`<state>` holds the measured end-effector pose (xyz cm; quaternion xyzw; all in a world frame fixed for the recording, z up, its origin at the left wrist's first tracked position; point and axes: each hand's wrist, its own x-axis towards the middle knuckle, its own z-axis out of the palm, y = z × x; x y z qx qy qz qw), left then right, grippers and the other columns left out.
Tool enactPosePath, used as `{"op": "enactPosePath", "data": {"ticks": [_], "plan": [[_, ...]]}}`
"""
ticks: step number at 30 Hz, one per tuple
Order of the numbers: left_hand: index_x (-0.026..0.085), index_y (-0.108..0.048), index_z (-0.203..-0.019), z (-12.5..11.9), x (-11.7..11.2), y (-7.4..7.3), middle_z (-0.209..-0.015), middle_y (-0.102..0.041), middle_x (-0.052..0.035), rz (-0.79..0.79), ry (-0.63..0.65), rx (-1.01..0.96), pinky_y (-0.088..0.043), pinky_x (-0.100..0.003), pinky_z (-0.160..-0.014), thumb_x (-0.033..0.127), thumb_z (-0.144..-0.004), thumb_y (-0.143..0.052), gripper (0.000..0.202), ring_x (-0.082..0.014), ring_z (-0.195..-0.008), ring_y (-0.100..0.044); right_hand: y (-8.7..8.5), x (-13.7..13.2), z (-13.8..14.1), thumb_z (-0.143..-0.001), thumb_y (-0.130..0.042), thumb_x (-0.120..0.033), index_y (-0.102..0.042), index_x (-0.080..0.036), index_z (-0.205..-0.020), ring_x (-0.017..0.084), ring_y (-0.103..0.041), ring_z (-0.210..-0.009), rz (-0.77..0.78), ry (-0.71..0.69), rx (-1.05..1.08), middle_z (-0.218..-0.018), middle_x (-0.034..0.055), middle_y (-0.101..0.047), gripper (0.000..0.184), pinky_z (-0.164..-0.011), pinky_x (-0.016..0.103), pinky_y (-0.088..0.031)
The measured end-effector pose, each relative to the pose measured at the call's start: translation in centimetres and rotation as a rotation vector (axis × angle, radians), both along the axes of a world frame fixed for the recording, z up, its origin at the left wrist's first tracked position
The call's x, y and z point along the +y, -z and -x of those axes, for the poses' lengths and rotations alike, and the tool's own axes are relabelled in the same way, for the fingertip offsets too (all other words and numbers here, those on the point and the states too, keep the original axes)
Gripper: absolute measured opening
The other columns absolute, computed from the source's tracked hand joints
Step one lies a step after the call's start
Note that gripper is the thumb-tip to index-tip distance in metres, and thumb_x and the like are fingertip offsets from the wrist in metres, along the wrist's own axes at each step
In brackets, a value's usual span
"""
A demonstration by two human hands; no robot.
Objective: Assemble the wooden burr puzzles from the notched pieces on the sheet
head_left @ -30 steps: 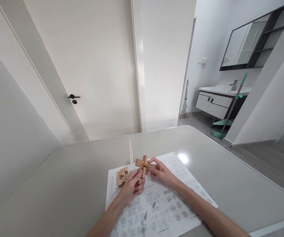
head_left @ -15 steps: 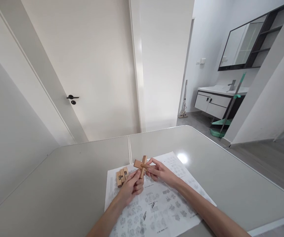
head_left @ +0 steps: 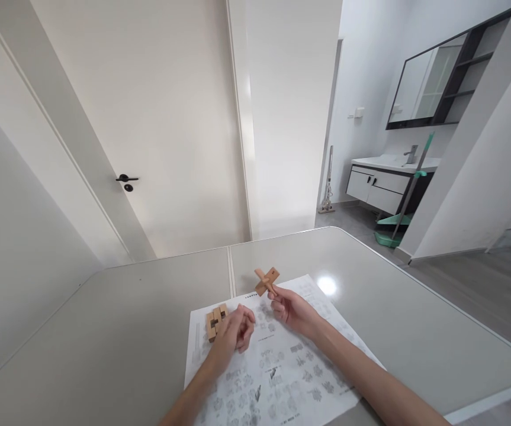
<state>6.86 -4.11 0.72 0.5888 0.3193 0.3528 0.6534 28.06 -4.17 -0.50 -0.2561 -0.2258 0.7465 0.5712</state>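
Note:
My right hand (head_left: 288,307) pinches one end of a wooden puzzle cross (head_left: 266,281), made of interlocking flat pieces with a small dark mark on one arm. The cross is raised over the far edge of a printed sheet (head_left: 277,355). My left hand (head_left: 237,328) is apart from the cross, its fingers curled in, and I see nothing in them. Just beside it, on the left, several notched wooden puzzle blocks (head_left: 214,323) lie side by side on the sheet, partly covered by that hand.
The sheet with grey diagrams lies on a grey table (head_left: 117,331) with a seam (head_left: 231,272) across it. Beyond stand a white door (head_left: 170,118), a washbasin cabinet (head_left: 377,186), a mop (head_left: 328,183) and a green dustpan (head_left: 387,239).
My left hand has let go of the wooden cross and drawn back left, towards the blocks. The cross, now in my right hand alone, has turned and risen slightly.

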Motion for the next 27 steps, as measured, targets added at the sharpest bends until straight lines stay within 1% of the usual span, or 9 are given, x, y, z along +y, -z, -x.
{"op": "enactPosePath", "data": {"ticks": [3, 6, 9, 10, 13, 16, 19, 23, 27], "plan": [[0.020, -0.057, -0.077, 1.6, 0.7, -1.1, -0.054, -0.040, 0.0057, -0.395, -0.086, 0.288, -0.031, -0.023, -0.050, 0.064, -0.098, -0.047, 0.051, -0.0106, -0.048, -0.034, 0.8, 0.9, -1.1, -0.085, -0.082, -0.029, -0.063, -0.018, -0.080, 0.004, -0.037, -0.048, 0.024, 0.117, 0.043, -0.076, -0.0028, -0.059, 0.022, -0.042, 0.016, -0.038], [0.021, -0.058, -0.077, 3.9, 1.8, -1.8, -0.065, -0.053, 0.0011, -0.741, -0.237, 0.590, -0.043, -0.028, -0.062, 0.051, -0.100, -0.048, 0.039, -0.0156, -0.060, -0.049, 1.6, 1.6, -2.1, -0.086, -0.082, -0.026, -0.061, -0.020, -0.081, 0.004, -0.037, -0.046, 0.051, 0.231, 0.076, -0.073, -0.0045, -0.058, 0.022, -0.040, 0.013, -0.039], [0.023, -0.063, -0.099, 6.6, 3.2, -1.6, -0.101, -0.068, -0.0071, -1.001, -0.237, 0.734, -0.050, -0.040, -0.091, 0.044, -0.094, -0.060, 0.022, -0.0260, -0.098, -0.062, 2.1, 2.1, -2.6, -0.086, -0.081, -0.023, -0.063, -0.022, -0.086, 0.005, -0.039, -0.046, 0.065, 0.299, 0.108, -0.072, -0.0042, -0.060, 0.018, -0.039, 0.013, -0.041], [0.023, -0.063, -0.110, 7.4, 3.6, -1.3, -0.114, -0.067, -0.0093, -1.038, -0.241, 0.774, -0.049, -0.044, -0.097, 0.044, -0.091, -0.065, 0.028, -0.0291, -0.110, -0.061, 2.2, 2.2, -2.6, -0.087, -0.080, -0.023, -0.063, -0.022, -0.089, 0.005, -0.040, -0.046, 0.067, 0.312, 0.119, -0.072, -0.0040, -0.061, 0.017, -0.039, 0.013, -0.042], [0.025, -0.054, -0.135, 9.1, 4.5, -0.1, -0.137, -0.058, -0.0131, -1.074, -0.175, 0.873, -0.045, -0.052, -0.107, 0.050, -0.082, -0.076, 0.063, -0.0353, -0.128, -0.053, 2.5, 2.4, -2.7, -0.087, -0.079, -0.022, -0.065, -0.023, -0.097, 0.006, -0.043, -0.046, 0.072, 0.333, 0.140, -0.070, -0.0038, -0.062, 0.018, -0.040, 0.013, -0.045], [0.025, -0.047, -0.144, 9.7, 4.8, 0.8, -0.144, -0.055, -0.0142, -1.048, -0.125, 0.923, -0.043, -0.055, -0.109, 0.057, -0.077, -0.080, 0.081, -0.0382, -0.132, -0.050, 2.8, 2.5, -2.8, -0.088, -0.078, -0.022, -0.066, -0.023, -0.102, 0.006, -0.045, -0.046, 0.084, 0.343, 0.146, -0.070, -0.0037, -0.064, 0.019, -0.041, 0.013, -0.047], [0.025, -0.049, -0.143, 9.6, 4.9, 1.1, -0.141, -0.059, -0.0141, -1.003, -0.127, 0.927, -0.046, -0.054, -0.107, 0.058, -0.078, -0.078, 0.079, -0.0381, -0.130, -0.054, 3.1, 2.5, -3.1, -0.089, -0.078, -0.023, -0.066, -0.022, -0.101, 0.006, -0.045, -0.045, 0.096, 0.350, 0.146, -0.073, -0.0023, -0.067, 0.017, -0.040, 0.014, -0.049], [0.027, -0.049, -0.141, 9.4, 4.8, 1.0, -0.136, -0.063, -0.0120, -0.960, -0.142, 0.904, -0.050, -0.051, -0.103, 0.053, -0.082, -0.076, 0.070, -0.0353, -0.123, -0.060, 3.2, 2.5, -3.4, -0.087, -0.080, -0.024, -0.065, -0.021, -0.096, 0.005, -0.048, -0.045, 0.109, 0.362, 0.141, -0.076, -0.0015, -0.069, 0.018, -0.042, 0.013, -0.051], [0.027, -0.050, -0.139, 9.2, 4.6, 0.9, -0.134, -0.064, -0.0109, -0.960, -0.131, 0.893, -0.049, -0.050, -0.104, 0.050, -0.082, -0.077, 0.067, -0.0342, -0.123, -0.060, 3.1, 2.3, -2.9, -0.085, -0.083, -0.033, -0.065, -0.022, -0.097, 0.004, -0.049, -0.046, 0.115, 0.382, 0.128, -0.077, -0.0029, -0.069, 0.024, -0.042, 0.012, -0.050]]}}
